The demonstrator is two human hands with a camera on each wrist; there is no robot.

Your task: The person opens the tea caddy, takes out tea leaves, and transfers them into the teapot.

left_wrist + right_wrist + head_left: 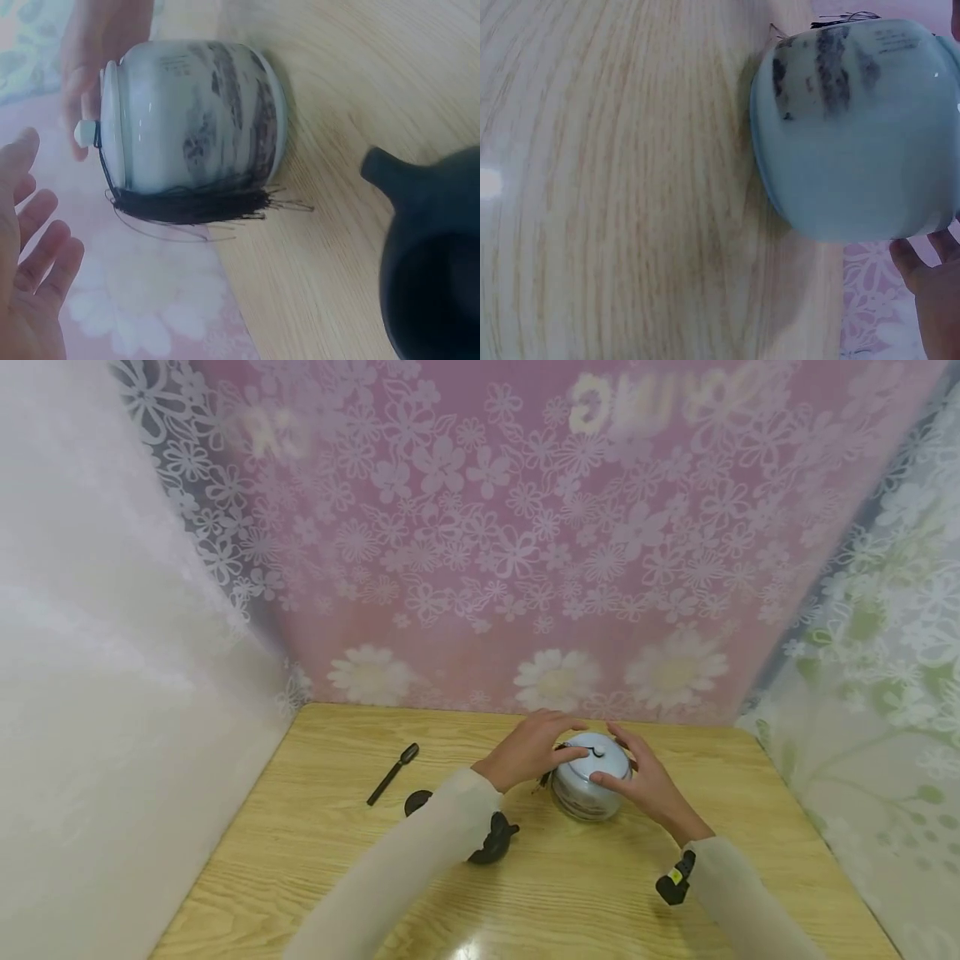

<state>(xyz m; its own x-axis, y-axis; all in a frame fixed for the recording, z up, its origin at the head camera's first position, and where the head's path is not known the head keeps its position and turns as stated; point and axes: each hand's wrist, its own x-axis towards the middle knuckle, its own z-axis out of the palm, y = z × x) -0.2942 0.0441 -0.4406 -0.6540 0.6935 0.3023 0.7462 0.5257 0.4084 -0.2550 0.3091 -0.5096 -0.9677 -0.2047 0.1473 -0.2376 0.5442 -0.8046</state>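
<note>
A white lidded porcelain jar (587, 797) stands upright on the table, with dark painted scenery and a small knob on its lid (112, 161). A black tassel (191, 205) hangs from the knob down the jar's side. My right hand (651, 785) holds the jar near its top, thumb over the front edge of the lid and fingers round the far right side (934, 285). To the left of the jar, my left hand (531, 747) hovers by the lid with spread, relaxed fingers; the left wrist view shows a gap between these fingers and the lid.
A dark teapot (491, 843) sits nearer me to the left, partly covered by my left sleeve. Beside it is a dark round piece (417, 802), also partly hidden. Farther left lies a black spoon (393, 774). Flowered curtains (480, 568) enclose the wooden table (600, 902).
</note>
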